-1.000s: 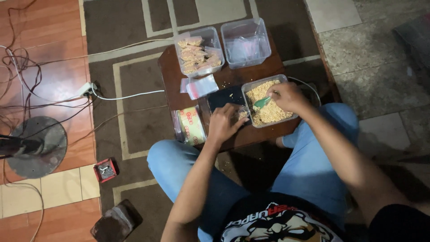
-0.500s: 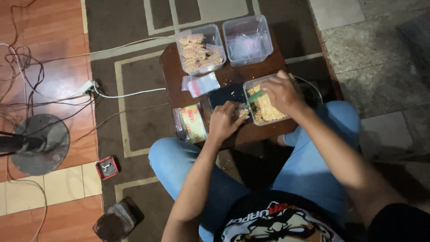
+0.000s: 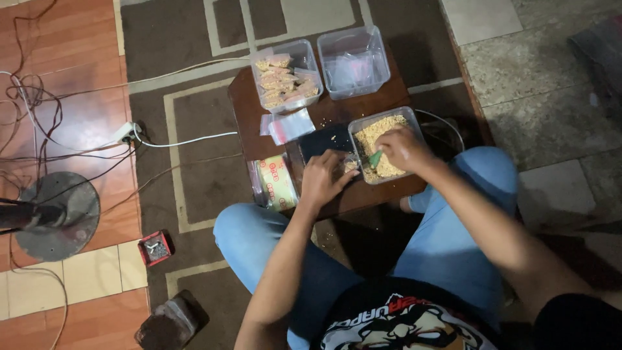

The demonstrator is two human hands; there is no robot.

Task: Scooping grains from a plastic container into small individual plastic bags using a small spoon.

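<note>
I sit cross-legged at a small dark wooden table (image 3: 246, 110). My right hand (image 3: 403, 148) grips a small green scoop (image 3: 375, 159) over a clear plastic tub (image 3: 383, 123) filled with pale yellow grains. My left hand (image 3: 324, 176) pinches a small clear pouch (image 3: 350, 165) at the tub's left rim, right beside the scoop. A dark flat scale or tray (image 3: 324, 139) lies under my left hand.
At the table's back stand a tub of filled pouches (image 3: 282, 78) and a tub of empty clear bags (image 3: 353, 61). Loose pouches (image 3: 287, 125) and a labelled packet (image 3: 275, 181) lie left. On the floor: fan base (image 3: 55, 214), power strip (image 3: 126, 131), cables, small red box (image 3: 155, 248).
My right hand has moved left across the grain tub, bringing the green scoop down to the pouch in my left hand. The left hand stays at the tub's left rim.
</note>
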